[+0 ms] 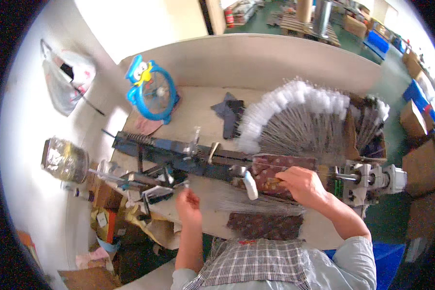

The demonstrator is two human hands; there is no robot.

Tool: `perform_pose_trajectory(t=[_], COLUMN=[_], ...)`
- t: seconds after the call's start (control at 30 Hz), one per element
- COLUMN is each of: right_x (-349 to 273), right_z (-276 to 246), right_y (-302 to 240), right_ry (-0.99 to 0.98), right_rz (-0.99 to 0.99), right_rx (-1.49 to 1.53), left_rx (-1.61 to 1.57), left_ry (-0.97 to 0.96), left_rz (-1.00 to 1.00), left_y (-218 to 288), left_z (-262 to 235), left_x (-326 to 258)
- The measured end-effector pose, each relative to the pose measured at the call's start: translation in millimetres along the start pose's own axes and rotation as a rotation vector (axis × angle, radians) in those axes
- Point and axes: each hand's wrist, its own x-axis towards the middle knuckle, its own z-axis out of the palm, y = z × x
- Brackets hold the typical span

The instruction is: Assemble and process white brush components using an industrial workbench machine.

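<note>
My left hand (188, 206) is curled closed at the table's front, just below a small metal knob at the end of a dark metal machine (208, 166). What its fingers hold, if anything, is hidden. On the right, my right hand (302, 185) is closed over a dark red patterned cloth (268, 166), its fingertips pinched together beside a thin wire line. Too little shows there to name what they grip. Between the hands, a white-wrapped handle (251, 186) sticks out from the machine. Loose thin wires (256, 203) lie along the front.
Many white-bristled wire brushes (295, 108) fan out at the back right. A motor unit with a chuck (365, 179) stands at the right end. A blue cartoon-shaped fan (154, 94) sits at the back left. Another patterned cloth (263, 225) covers the front edge.
</note>
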Motion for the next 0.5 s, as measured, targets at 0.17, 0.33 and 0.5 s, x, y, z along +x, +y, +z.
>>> perform_pose_trajectory(t=[0.17, 0.33, 0.5], right_x=[14, 0, -12], right_z=[-20, -28, -32], right_y=[10, 26, 32], right_ry=[0.215, 0.123, 0.13], right_rz=[0.047, 0.247, 0.242], right_rx=[-0.095, 0.243, 0.433], left_rx=[0.196, 0.201, 0.363], left_ry=[-0.407, -0.548, -0.629], left_rz=[-0.16, -0.158, -0.098], left_y=[-42, -78, -89], left_z=[115, 169, 178], left_x=[-80, -79, -79])
